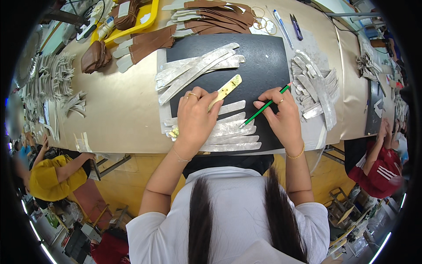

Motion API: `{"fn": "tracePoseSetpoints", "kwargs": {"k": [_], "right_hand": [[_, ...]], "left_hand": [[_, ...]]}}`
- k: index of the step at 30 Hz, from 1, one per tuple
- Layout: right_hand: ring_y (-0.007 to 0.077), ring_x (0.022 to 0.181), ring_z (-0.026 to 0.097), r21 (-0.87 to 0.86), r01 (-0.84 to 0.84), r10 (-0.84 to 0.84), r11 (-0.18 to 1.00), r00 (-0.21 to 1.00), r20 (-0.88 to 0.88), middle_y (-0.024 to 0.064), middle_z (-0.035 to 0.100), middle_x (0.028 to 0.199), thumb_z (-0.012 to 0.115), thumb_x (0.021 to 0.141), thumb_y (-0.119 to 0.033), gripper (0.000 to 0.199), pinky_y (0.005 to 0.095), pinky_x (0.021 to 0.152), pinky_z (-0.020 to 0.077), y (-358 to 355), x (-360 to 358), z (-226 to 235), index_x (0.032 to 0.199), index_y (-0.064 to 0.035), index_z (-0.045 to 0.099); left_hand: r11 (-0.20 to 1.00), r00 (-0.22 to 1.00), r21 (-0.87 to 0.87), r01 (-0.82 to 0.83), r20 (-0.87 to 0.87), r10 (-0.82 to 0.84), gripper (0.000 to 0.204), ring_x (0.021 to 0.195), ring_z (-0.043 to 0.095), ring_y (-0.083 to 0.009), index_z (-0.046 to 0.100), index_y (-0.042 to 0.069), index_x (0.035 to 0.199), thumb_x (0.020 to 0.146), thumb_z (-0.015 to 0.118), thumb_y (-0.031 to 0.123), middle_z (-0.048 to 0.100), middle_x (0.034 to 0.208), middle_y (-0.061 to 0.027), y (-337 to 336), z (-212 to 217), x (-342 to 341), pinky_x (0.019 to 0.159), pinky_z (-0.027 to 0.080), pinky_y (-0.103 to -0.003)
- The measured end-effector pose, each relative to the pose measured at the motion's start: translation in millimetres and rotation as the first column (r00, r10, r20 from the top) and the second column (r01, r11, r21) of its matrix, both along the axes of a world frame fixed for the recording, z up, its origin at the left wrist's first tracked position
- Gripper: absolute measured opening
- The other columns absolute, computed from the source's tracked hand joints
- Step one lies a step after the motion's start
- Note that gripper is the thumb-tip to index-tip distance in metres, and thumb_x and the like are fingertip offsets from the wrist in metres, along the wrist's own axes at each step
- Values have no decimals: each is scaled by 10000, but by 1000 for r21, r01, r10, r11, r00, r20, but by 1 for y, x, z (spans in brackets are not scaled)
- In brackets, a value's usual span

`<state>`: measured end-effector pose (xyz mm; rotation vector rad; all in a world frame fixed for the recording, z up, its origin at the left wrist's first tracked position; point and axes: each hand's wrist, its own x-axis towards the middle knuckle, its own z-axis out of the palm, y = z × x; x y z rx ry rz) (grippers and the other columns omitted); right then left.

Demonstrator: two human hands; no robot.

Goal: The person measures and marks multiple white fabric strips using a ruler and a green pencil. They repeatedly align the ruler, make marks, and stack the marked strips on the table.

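My left hand [196, 115] is closed on a long, narrow yellow template [226, 90] with small dark marks, slanting up and right above the black board [263, 57]. Another yellow patch [174, 132] shows on the other side of that hand; whether it is the same piece is hidden. In my right hand [283, 116] a green pencil [265, 107] is pinched, its pale lower end over a fan of whitish strips [235, 137]. Touching cannot be made out. More whitish strips [198, 66] lie crossed on the board's upper left.
Whitish strips [314, 88] are heaped right of the board. Beyond it lie brown leather pieces [215, 17], a blue pen [283, 28] and dark thread snips [296, 27]. A yellow tray [149, 23] stands far left. People work at both sides.
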<state>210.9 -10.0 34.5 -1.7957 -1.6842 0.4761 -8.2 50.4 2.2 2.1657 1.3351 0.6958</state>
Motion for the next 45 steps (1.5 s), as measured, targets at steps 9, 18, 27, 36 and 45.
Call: {"fn": "tracePoseSetpoints", "kwargs": {"k": [9, 18, 27, 36, 45], "right_hand": [[244, 828, 604, 1, -19, 19, 1000, 1000, -16, 59, 680, 870, 797, 829, -70, 164, 356, 747, 475, 5, 1, -1, 900, -34, 653], [270, 834, 598, 4, 28, -28, 1000, 994, -105, 72, 683, 871, 749, 887, -126, 118, 389, 786, 433, 7, 3, -3, 981, -78, 697], [122, 847, 635, 105, -53, 91, 993, 912, -400, 75, 689, 946, 558, 1070, -247, 352, 248, 773, 516, 35, -10, 4, 1308, -6, 653], [245, 710, 645, -2, -172, 157, 985, 905, -395, 115, 692, 879, 620, 1027, -272, 281, 326, 664, 502, 54, -30, -14, 1020, 0, 690], [175, 764, 689, 16, -97, 95, 995, 913, -396, 105, 723, 867, 596, 1049, -271, 298, 291, 707, 521, 58, -21, -16, 1036, 15, 681]], "left_hand": [[997, 997, -46, -58, 41, 60, 233, 788, 594, -235, 779, 13, 1042, 834, 811, 112, 618, 883, -87, -2, 0, 2, 713, 480, -345], [998, 997, -32, -60, 43, 62, 222, 755, 582, -228, 783, 2, 1027, 829, 811, 98, 605, 857, -87, -1, 0, 5, 682, 469, -346], [995, 994, -26, -96, 42, 97, 187, 734, 587, -234, 791, 14, 988, 820, 804, 93, 590, 824, -82, 0, -3, 7, 677, 472, -353], [993, 992, -9, -114, 58, 114, 158, 775, 599, -260, 788, 31, 953, 801, 793, 73, 580, 819, -83, -2, -6, 9, 706, 484, -384], [997, 995, 21, -75, 68, 74, 172, 717, 578, -242, 798, 28, 964, 803, 807, 86, 569, 796, -81, 2, -8, 7, 656, 466, -362]]}}
